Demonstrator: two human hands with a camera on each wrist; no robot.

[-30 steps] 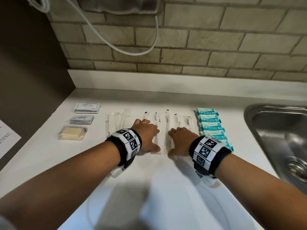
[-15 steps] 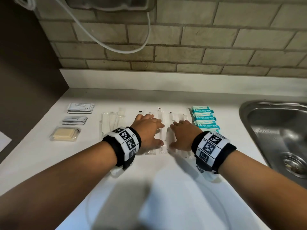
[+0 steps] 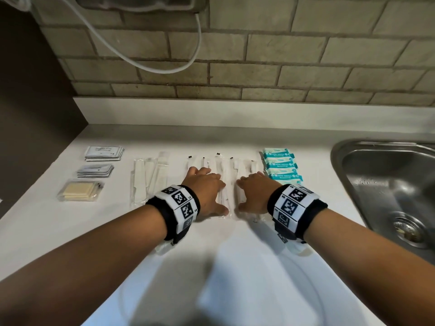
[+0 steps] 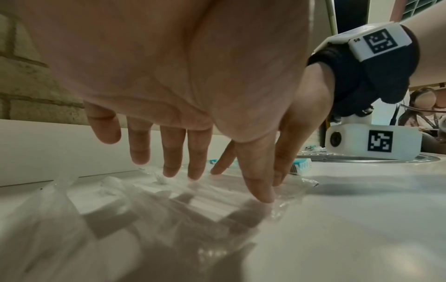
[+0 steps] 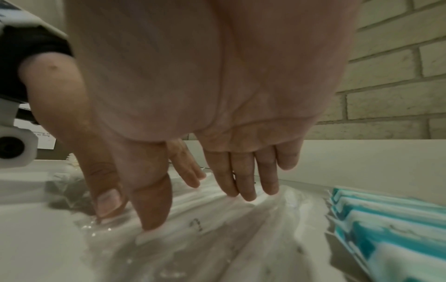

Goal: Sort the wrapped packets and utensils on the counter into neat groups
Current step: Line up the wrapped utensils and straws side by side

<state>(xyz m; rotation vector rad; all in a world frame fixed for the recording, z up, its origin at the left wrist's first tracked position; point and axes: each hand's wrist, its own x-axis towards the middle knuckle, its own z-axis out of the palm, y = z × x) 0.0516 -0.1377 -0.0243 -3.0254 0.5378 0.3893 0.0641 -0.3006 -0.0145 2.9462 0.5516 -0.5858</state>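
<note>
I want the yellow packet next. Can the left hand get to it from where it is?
Probably yes. The yellow packet lies in the open at the left of the counter, nothing on top of it. The left hand is open, flat on the clear-wrapped utensils, and only another clear-wrapped bunch lies between.

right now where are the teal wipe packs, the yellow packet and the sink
teal wipe packs (image 3: 281, 164): head view, on the label face of a middle pack in the row.
yellow packet (image 3: 77, 190): head view, on the pale yellow middle inside the clear wrap.
sink (image 3: 386, 184): head view, on the bare steel basin wall.
</note>
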